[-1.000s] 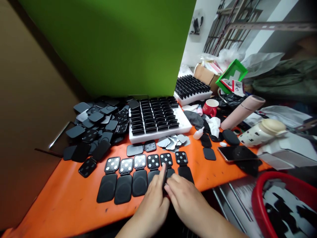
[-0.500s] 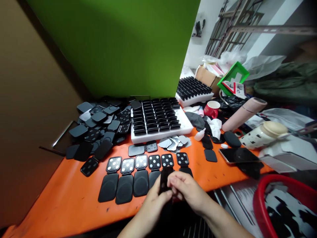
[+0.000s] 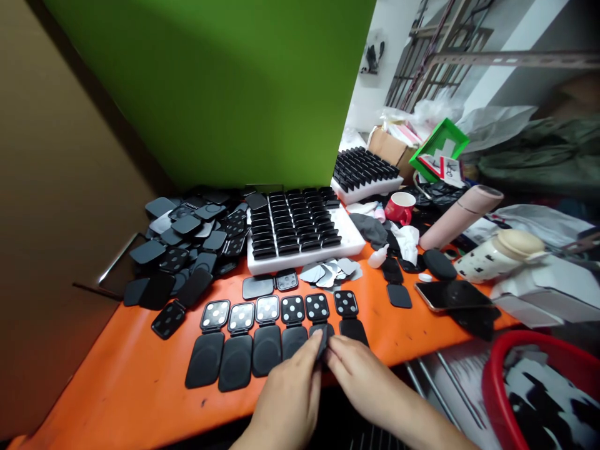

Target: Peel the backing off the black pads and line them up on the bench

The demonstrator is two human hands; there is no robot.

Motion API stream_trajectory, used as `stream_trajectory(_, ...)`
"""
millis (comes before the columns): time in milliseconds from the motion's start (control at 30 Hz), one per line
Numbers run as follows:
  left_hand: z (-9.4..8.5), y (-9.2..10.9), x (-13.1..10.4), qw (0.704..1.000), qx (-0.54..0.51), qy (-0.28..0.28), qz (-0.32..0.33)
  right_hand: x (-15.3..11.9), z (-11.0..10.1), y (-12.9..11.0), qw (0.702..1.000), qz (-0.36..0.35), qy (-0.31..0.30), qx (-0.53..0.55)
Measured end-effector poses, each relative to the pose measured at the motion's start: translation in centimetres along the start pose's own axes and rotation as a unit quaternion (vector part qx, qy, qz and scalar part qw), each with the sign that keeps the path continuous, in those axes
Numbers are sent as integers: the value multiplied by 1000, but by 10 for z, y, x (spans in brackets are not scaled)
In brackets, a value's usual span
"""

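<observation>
Between both hands, at the front edge of the table, is a dark flat pad (image 3: 323, 344), seen nearly edge-on and mostly hidden by fingers. My left hand (image 3: 291, 390) is closed on its left side, thumb and fingers pressed flat against it. From the other side, my right hand (image 3: 359, 369) grips it with bent fingers. Just beyond lies a row of unfolded hinged black pads; each has a square plate with round silver dots (image 3: 292, 309) joined to a larger rounded pad (image 3: 235, 361). My hands partly cover the right-hand ones.
Behind the row stand a white foam tray (image 3: 354, 234) of upright black pieces and a heap of loose black pads (image 3: 187, 224). Grey cut sheets (image 3: 328, 272) lie before the tray. Rightward are a red mug (image 3: 400, 208), a phone (image 3: 454, 294), bottles and a red tub (image 3: 497, 369).
The dark pad has turned from showing its broad face to nearly edge-on. My left hand has rotated over its side, and my right fingers have come down lower against it.
</observation>
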State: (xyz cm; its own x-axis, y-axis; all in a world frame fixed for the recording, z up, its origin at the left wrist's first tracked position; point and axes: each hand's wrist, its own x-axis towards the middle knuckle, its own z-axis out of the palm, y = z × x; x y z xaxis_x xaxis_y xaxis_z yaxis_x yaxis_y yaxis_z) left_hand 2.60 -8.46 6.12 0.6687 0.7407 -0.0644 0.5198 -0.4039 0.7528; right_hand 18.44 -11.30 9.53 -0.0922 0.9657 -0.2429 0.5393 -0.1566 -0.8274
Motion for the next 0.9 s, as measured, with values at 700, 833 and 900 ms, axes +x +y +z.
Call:
stream_trajectory(700,5,-10,5,893,-402,97,-180,6,16,14,933,109,-34,342)
stream_trajectory(833,-3,-6,-4,959,-263,77,-70,-2,13,11,943,101,-66,311)
stream_trajectory(900,-5,-7,-11,981,-184,58,-9,-8,14,12,932,122,-86,332)
